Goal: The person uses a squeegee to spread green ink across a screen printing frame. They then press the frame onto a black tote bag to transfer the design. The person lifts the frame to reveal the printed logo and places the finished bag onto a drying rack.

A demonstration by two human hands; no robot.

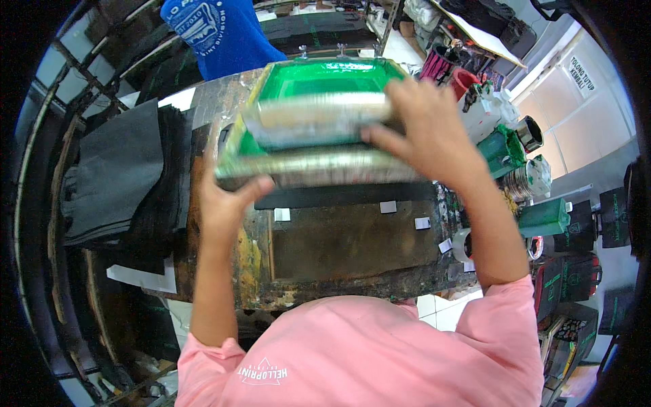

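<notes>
A silk-screen printing frame (pixel 322 165) with green ink across its mesh (pixel 325 73) is lifted at its near edge above the work table. My left hand (pixel 224 200) grips the frame's near left corner, thumb over the near edge. My right hand (pixel 434 129) is closed round the right end of a wide squeegee (pixel 312 117), which lies across the frame and is blurred by motion. Under the raised frame, part of a black sheet (pixel 346 196) shows; the rest of it is hidden.
Small white tabs (pixel 388 207) are set around the brown table board (pixel 339 247). A stack of black sheets (pixel 115 180) sits at the left. Ink-stained containers (pixel 503 152) and a green jerrycan (pixel 544 217) crowd the right. Beyond the table is a person in a blue shirt (pixel 220 34).
</notes>
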